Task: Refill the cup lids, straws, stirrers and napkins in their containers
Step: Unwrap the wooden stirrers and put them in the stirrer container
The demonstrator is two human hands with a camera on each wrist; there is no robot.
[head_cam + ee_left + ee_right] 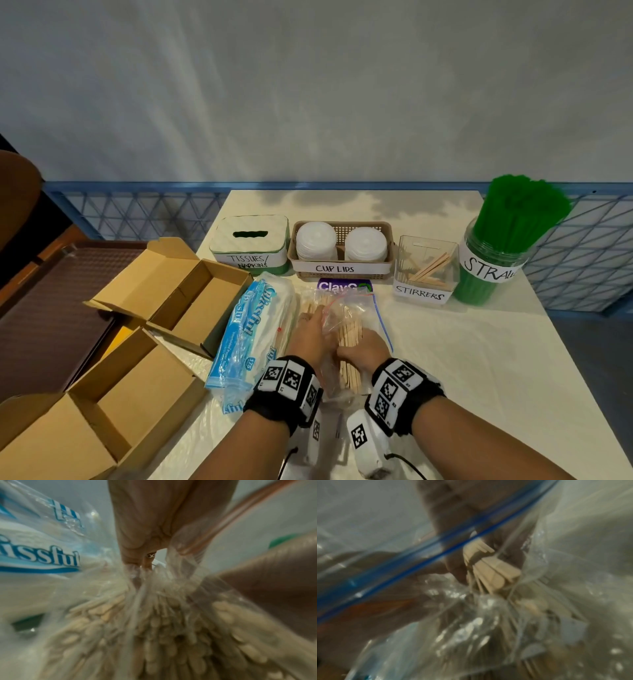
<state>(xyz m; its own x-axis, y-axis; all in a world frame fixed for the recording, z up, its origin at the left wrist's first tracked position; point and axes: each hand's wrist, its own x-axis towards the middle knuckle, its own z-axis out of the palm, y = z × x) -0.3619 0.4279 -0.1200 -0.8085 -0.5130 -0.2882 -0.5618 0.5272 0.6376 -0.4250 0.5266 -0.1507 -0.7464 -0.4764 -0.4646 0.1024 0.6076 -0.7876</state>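
A clear zip bag [356,305] full of wooden stirrers [349,346] lies on the table in front of me. My left hand [310,337] pinches the bag's plastic near its mouth; the film gathers at its fingertips [132,562]. My right hand [364,347] is inside the bag, and its fingers [453,566] curl round a small bundle of stirrers [489,569]. The labelled stirrer container [424,270] stands behind, holding a few sticks. A jar of green straws [496,260], a cup lid basket [387,228] and a tissue box [250,243] share the back row.
A blue-printed pack of napkins [253,329] lies left of the bag. Two open cardboard boxes [178,291] [102,411] sit at the left, partly off the table [462,359]. A purple card [342,286] lies behind the bag. A blue lattice rail [137,212] runs behind.
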